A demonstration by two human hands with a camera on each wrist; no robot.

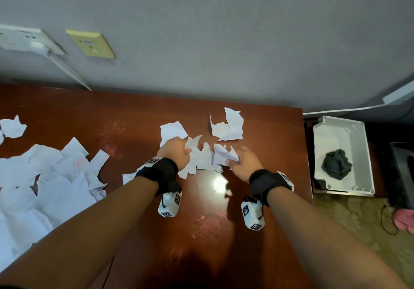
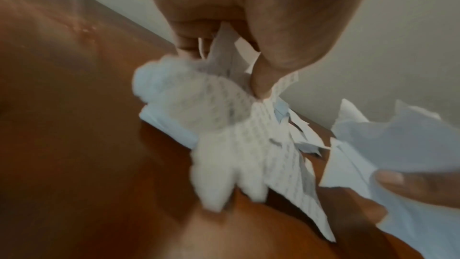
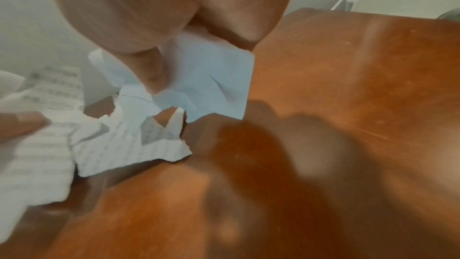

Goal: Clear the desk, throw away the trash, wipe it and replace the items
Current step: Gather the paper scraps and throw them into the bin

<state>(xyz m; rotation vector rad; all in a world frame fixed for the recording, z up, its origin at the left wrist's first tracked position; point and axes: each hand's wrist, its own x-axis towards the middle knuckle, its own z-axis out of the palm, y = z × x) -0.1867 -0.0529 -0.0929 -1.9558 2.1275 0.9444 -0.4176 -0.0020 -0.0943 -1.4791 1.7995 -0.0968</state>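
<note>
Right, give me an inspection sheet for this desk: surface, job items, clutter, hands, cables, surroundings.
Surface: desk is glossy reddish wood, smudged, with a light glare near the hands.
Job's things: torn paper scraps between the hands; a bigger paper heap at the left; dark cloth bunched in a white tray beside the desk's right end.
Clutter: two torn pieces behind the hands; one crumpled scrap far left.
Grippers: left hand grips printed scraps; right hand pinches a blank scrap.
Cables: white cable runs from the white socket down behind the desk; black cord on the floor.
Surroundings: grey wall, yellow wall plate, patterned floor, a pink item at the right edge.
</note>
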